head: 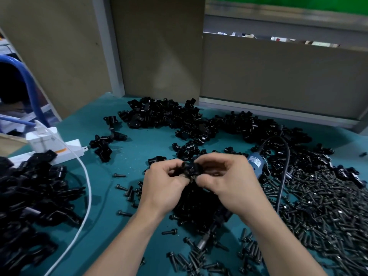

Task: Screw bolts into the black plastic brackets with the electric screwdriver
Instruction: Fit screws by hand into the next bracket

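My left hand and right hand both pinch one black bracket at the frame's centre. The electric screwdriver lies on the table under my right wrist, its long axis slanting from centre-right down to bottom centre, so my right hand is nearer

White cable — charger, perhaps.

A single head-worn view (wide-angle) looks forward and steeply down, close over the table, facing its back panels.
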`<action>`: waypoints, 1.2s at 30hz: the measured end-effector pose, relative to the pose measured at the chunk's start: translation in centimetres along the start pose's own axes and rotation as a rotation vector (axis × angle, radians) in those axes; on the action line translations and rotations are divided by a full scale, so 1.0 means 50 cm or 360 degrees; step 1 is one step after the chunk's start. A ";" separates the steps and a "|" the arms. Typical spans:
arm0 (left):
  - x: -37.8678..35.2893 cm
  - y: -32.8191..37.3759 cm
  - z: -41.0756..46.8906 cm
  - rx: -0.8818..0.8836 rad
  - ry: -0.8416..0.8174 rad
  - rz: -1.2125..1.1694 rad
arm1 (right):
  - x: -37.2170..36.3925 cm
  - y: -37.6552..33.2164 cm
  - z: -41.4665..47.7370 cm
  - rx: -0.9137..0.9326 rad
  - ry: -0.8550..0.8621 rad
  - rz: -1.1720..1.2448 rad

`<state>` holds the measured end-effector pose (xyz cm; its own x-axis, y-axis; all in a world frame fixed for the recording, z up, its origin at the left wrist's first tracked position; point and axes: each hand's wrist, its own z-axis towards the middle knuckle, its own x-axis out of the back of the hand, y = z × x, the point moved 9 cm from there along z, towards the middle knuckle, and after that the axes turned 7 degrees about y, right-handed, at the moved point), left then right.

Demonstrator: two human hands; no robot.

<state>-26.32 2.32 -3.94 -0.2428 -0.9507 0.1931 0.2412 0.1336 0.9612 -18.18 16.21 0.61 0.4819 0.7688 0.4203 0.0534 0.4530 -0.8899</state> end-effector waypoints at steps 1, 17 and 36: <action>-0.005 0.001 0.000 0.0012 -0.0061 -0.0087 | 0.013 0.005 0.005 -0.0030 0.0038 0.0105; -0.057 -0.016 -0.016 0.0353 -0.0479 -0.0832 | -0.013 0.015 -0.003 -0.0132 -0.0182 0.0379; -0.020 -0.012 0.000 0.0339 -0.0185 -0.0655 | 0.025 0.039 0.001 -0.0159 0.0264 0.0061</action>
<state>-26.21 3.20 -4.73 -0.3842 -0.9006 -0.2032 -0.0921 -0.1816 0.9790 -17.51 18.08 -0.61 0.6225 0.6960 0.3579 0.1148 0.3712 -0.9214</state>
